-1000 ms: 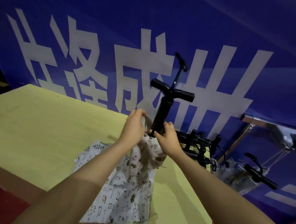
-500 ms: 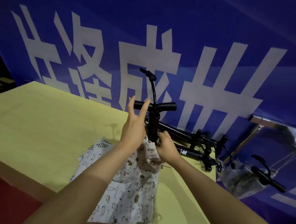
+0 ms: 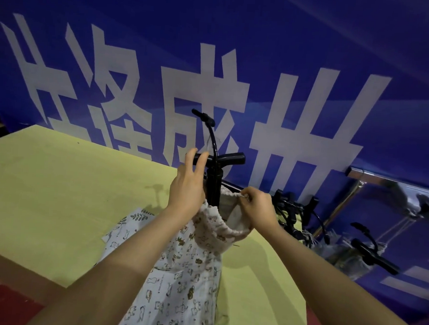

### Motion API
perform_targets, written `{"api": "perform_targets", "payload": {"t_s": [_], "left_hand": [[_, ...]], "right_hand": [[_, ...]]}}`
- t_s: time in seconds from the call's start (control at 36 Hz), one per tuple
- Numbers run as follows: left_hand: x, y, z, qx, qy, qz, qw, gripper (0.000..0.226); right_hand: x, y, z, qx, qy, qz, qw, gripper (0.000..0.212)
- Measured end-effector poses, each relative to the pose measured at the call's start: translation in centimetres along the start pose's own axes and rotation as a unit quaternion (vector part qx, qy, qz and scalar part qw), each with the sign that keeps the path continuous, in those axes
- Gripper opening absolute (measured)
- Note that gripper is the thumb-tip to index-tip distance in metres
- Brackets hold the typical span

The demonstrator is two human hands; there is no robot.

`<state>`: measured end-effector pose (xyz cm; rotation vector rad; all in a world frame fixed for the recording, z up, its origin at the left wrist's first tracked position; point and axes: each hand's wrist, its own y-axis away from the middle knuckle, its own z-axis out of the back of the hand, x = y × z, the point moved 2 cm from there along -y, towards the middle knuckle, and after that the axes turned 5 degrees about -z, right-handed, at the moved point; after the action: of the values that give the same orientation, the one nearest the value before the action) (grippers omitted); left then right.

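Note:
A black hand pump [image 3: 214,185] with a T-handle and a curved hose stands upright, its lower part inside a printed cloth bag [image 3: 212,227]. My left hand [image 3: 188,186] is beside the pump barrel on its left, fingers stretched up in front of the left end of the handle. My right hand [image 3: 257,207] pinches the right rim of the bag's mouth and holds it wide. The bag's lower part lies on other printed cloths [image 3: 175,285] on the yellow table [image 3: 56,190].
More black pumps [image 3: 295,212] lie at the table's far right corner. Another pump [image 3: 371,252] in a clear bag sits lower right, by a metal rail [image 3: 393,180]. A blue banner with white characters [image 3: 213,87] stands right behind the table. Red floor shows lower left.
The pump sank lower into the bag and turned upright. My left hand let go of the bag rim and opened beside the handle. My right hand pulled the rim out to the right.

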<state>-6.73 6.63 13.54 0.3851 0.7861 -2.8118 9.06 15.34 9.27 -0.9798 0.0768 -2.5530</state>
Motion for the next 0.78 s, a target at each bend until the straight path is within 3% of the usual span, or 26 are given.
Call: {"api": "perform_targets", "payload": {"t_s": [0.14, 0.28, 0.42, 0.5, 0.61, 0.78], "left_hand": [[-0.4, -0.2, 0.4, -0.006, -0.041, -0.002, 0.999, 0.065], [-1.2, -0.4, 1.5, -0.009, -0.07, -0.023, 0.997, 0.059], [-2.7, -0.6, 1.8, -0.059, -0.104, -0.089, 0.989, 0.051], [-3.6, -0.9, 1.8, -0.076, -0.116, -0.117, 0.983, 0.046], [-4.3, -1.1, 1.7, -0.048, -0.105, -0.099, 0.988, 0.037], [-4.4, -1.1, 0.9, -0.076, -0.12, -0.093, 0.985, 0.03]], "right_hand": [[0.6, -0.1, 1.1, 0.081, 0.009, 0.023, 0.996, 0.02], [0.7, 0.2, 1.8, 0.168, 0.146, 0.048, 0.974, 0.018], [0.8, 0.4, 2.7, 0.101, 0.267, 0.106, 0.952, 0.016], [0.6, 0.6, 3.1, 0.058, 0.228, 0.116, 0.965, 0.016], [0.0, 1.0, 3.5, 0.027, 0.046, 0.017, 0.998, 0.015], [-0.2, 1.4, 3.8, 0.038, -0.108, -0.06, 0.992, 0.013]]}}
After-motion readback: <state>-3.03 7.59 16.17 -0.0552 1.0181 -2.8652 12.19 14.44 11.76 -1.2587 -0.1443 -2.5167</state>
